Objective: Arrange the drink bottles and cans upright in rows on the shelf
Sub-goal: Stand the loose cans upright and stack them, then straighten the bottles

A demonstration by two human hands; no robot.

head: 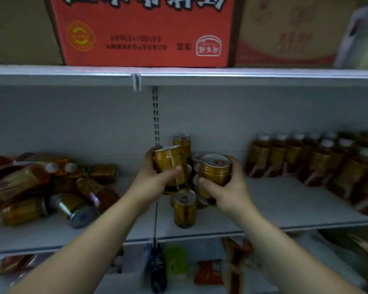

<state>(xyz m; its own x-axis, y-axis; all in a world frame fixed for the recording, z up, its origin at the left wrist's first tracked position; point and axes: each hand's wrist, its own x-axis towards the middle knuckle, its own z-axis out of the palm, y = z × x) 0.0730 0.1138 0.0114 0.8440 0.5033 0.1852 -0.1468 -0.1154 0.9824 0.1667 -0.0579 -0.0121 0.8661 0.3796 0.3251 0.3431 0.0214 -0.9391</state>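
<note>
Gripping one gold can apiece: left hand (155, 177) wrapping a tilted gold can (171, 166), thumb pressing across its front, fingers curling behind; right hand (227, 187) closing round a second gold can (215, 169), silver pull-tab lid facing up and toward the camera. Both cans hovering above the white shelf (263, 209), near its middle, over a small cluster of upright cans (184, 209) of the same kind. Showing ribbed metal shoulders, smooth cylindrical bodies, glossy gold skins with a dark band low down; print on them blurring too much for reading.

Lying jumbled on the shelf's left end: a heap of cans and bottles (51, 187), cans on their sides with dull silver bottoms showing, amber plastic bottles with white caps pointing rightward, red-and-gold wrappers glinting. Standing in neat rows on the right end: amber bottles (306, 160), white-capped, gold-and-red labelled, upright and touching side by side.

Resting on the shelf above: a red cardboard carton (145, 32), matte, turned upside down, bearing large white characters, a yellow round emblem and small lines of print, none readable. Sitting beside it, a paler brown carton (289, 30) with faded red print. Showing dimly on the lower shelf: blurred packets, one green, one orange.
</note>
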